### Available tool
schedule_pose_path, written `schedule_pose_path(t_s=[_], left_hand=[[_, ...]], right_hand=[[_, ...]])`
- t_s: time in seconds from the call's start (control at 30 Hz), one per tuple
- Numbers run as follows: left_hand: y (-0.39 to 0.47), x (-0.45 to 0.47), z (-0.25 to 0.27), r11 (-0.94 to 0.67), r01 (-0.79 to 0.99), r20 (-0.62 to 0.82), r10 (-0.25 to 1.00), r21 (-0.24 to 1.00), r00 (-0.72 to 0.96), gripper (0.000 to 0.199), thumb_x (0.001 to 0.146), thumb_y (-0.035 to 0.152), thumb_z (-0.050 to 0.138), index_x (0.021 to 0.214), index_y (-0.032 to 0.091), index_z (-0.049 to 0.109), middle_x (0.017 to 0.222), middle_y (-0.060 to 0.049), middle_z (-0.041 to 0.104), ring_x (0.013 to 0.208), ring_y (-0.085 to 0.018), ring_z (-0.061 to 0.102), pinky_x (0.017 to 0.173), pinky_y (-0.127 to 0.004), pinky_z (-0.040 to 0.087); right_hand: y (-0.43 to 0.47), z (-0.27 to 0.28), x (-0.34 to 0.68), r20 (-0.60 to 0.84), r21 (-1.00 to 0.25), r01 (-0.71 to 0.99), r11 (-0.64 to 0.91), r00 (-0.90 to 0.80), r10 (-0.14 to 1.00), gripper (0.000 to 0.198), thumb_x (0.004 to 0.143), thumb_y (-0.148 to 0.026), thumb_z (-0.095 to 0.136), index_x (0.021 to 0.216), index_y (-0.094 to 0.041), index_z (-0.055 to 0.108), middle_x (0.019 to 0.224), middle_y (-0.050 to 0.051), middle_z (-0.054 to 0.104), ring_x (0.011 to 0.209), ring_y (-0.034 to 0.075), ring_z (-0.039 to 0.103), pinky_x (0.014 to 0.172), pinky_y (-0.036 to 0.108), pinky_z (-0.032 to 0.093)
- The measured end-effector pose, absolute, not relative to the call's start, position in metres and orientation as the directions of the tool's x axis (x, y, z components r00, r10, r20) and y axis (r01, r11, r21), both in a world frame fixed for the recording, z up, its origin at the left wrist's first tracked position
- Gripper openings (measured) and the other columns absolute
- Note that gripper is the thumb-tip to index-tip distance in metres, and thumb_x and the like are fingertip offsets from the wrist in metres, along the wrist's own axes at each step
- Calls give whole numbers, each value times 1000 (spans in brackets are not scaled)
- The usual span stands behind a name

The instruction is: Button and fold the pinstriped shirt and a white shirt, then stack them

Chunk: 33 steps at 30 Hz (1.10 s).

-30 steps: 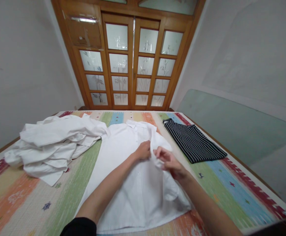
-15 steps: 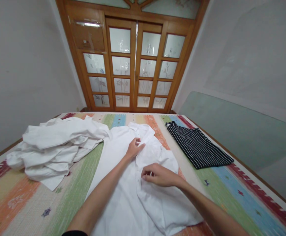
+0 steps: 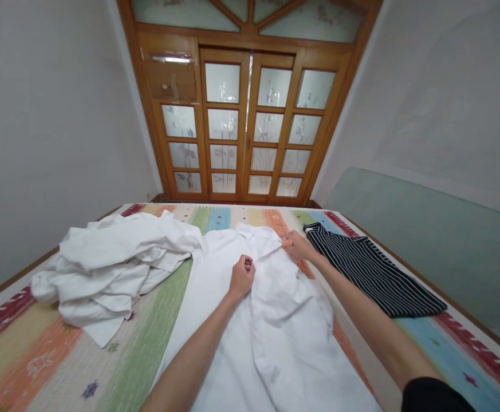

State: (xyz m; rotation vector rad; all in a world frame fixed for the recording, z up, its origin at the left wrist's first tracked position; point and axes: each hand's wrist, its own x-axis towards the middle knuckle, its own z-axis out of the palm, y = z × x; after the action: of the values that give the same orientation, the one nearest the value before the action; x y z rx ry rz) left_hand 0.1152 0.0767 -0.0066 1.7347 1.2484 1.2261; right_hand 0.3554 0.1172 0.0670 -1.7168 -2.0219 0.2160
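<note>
A white collared shirt (image 3: 215, 320) lies spread lengthwise in front of me, its collar at the far end. My right hand (image 3: 299, 246) reaches to the shoulder on the right, and its fingers pinch the shirt's edge there. Over the front opening, below the collar, rests my left hand (image 3: 242, 276) with its fingers curled in. Whether cloth is inside that curl is hidden. Creases run across the right half of the shirt.
On the left lies a crumpled heap of white cloth (image 3: 116, 252). A folded black garment with white stripes (image 3: 370, 266) lies at the right. Beneath everything is a colourful striped cover (image 3: 146, 332). Behind stand wooden doors with glass panes (image 3: 250, 123), with walls on both sides.
My right hand has moved from the shirt's middle, up and outward to its right shoulder. The left hand's fingers have curled in. The shirt's right side now lies more spread out.
</note>
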Motion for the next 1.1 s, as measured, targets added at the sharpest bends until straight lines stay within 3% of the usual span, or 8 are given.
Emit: schedule_pose_path(t_s=[0.13, 0.27, 0.4, 0.53, 0.67, 0.83, 0.97, 1.1], left_hand=[[82, 113, -8, -274, 261, 261, 962, 926, 83, 17, 76, 7, 50, 82, 20, 57, 74, 2, 63, 65, -12, 60, 67, -24, 48], [88, 111, -8, -267, 295, 243, 963, 918, 115, 23, 74, 4, 49, 73, 19, 66, 80, 0, 70, 74, -13, 63, 77, -26, 49], [90, 112, -9, -257, 283, 229, 965, 924, 129, 28, 74, 4, 49, 81, 19, 72, 89, -2, 74, 80, -15, 66, 81, -28, 51], [89, 113, -12, -268, 248, 228, 957, 931, 177, 30, 77, 7, 49, 90, 18, 74, 90, -2, 75, 79, -14, 67, 79, -27, 52], [89, 114, -13, -241, 301, 205, 968, 922, 148, 32, 77, 7, 52, 97, 17, 74, 84, -2, 74, 72, -13, 65, 76, -27, 52], [90, 114, -10, -219, 361, 198, 976, 907, 94, 28, 75, 6, 54, 92, 16, 75, 81, -2, 73, 71, -13, 63, 75, -27, 51], [90, 114, -10, -207, 361, 189, 978, 909, 85, 26, 74, 6, 55, 89, 15, 75, 77, -2, 72, 68, -13, 62, 71, -26, 50], [90, 114, -10, -213, 367, 194, 977, 906, 89, 24, 74, 7, 55, 86, 15, 74, 74, -1, 71, 66, -12, 61, 69, -25, 49]], right_hand=[[147, 51, 357, 185, -399, 892, 212, -148, 971, 43, 77, -7, 57, 118, -14, 65, 93, 8, 70, 83, 19, 62, 78, 26, 46], [173, 44, 356, 170, -489, 835, 250, -190, 967, 44, 73, -7, 56, 114, -17, 67, 93, 6, 71, 78, 17, 63, 76, 27, 48], [197, 46, 352, 213, -564, 803, 194, -85, 973, 30, 70, -7, 50, 88, -17, 72, 81, 3, 70, 77, 17, 62, 73, 25, 47], [217, 49, 343, 268, -584, 800, 136, 31, 963, 29, 75, -15, 47, 94, -14, 69, 74, 3, 67, 70, 17, 60, 66, 24, 44], [228, 46, 327, 363, -549, 829, 104, 124, 924, 31, 72, -17, 51, 99, -14, 66, 79, 3, 66, 73, 18, 59, 66, 25, 42], [226, 27, 304, 338, -454, 872, 185, -23, 941, 25, 75, -16, 55, 97, -15, 67, 89, 7, 67, 83, 18, 60, 74, 26, 44], [219, 11, 294, 293, -436, 867, 239, -114, 949, 18, 72, -15, 62, 88, -16, 70, 98, 10, 69, 97, 21, 60, 89, 29, 43], [216, 13, 302, 247, -459, 856, 237, -133, 960, 21, 78, -19, 60, 96, -15, 70, 107, 11, 69, 102, 22, 60, 95, 32, 43]])
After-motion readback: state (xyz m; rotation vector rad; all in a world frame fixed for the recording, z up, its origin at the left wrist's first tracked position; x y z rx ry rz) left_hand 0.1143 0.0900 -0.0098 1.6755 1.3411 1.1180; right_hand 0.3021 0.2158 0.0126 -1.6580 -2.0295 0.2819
